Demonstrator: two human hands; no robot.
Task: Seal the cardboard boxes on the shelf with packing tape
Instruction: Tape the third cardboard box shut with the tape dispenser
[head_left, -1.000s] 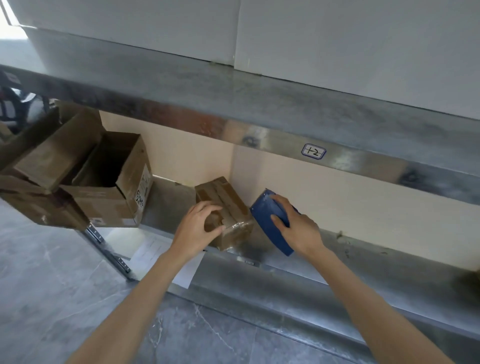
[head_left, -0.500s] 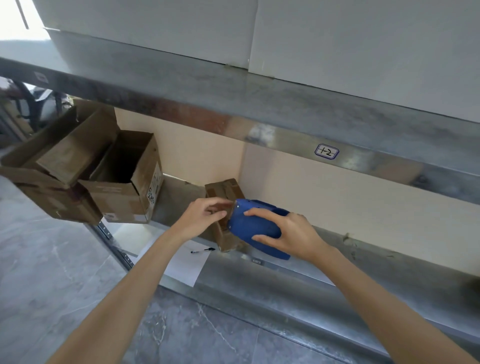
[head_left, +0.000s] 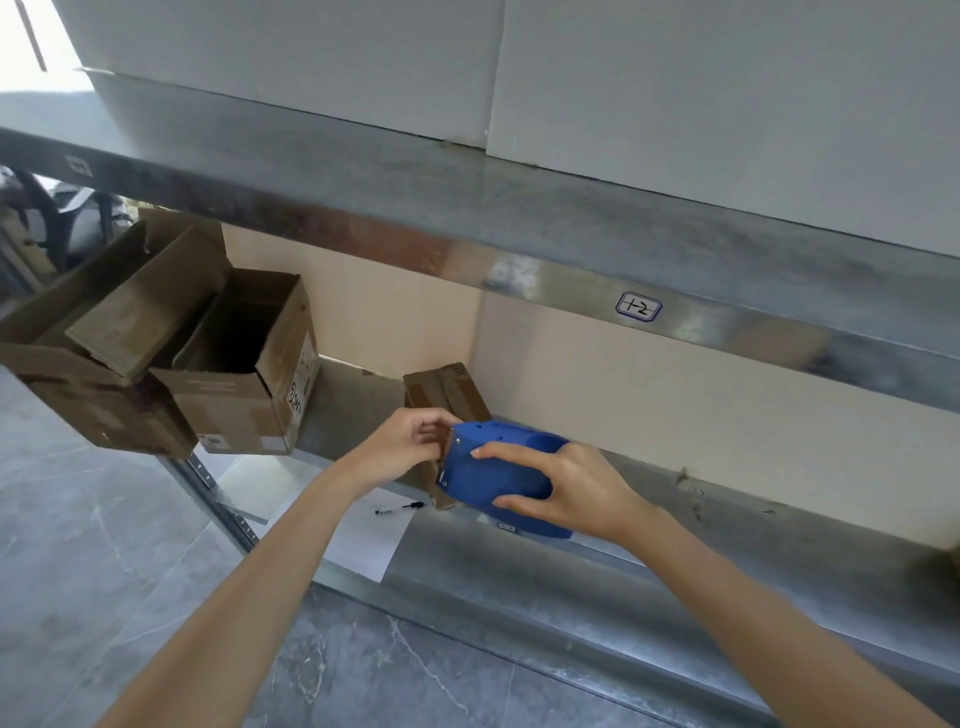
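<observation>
On the lower shelf (head_left: 727, 551), far left: two open boxes. The larger box (head_left: 98, 338) overhung the shelf end, and the smaller open box (head_left: 239, 395) stood just beside it with its flaps up. Below the shelf lay a paper sheet (head_left: 363, 540) with a pen (head_left: 399, 510) on it. Left hand (head_left: 402, 444): grip narrow, fingertips pinched at the front edge of the blue tape dispenser (head_left: 488, 478). Whether tape was between them was too small to tell. Behind it, a closed small box (head_left: 447, 389) stood tilted on the shelf near the back wall, its lower part hidden by the dispenser. Right hand (head_left: 582, 491): grip wrapped round the dispenser body, holding it against that box. Upper shelf edge carried a handwritten label (head_left: 638, 306).
</observation>
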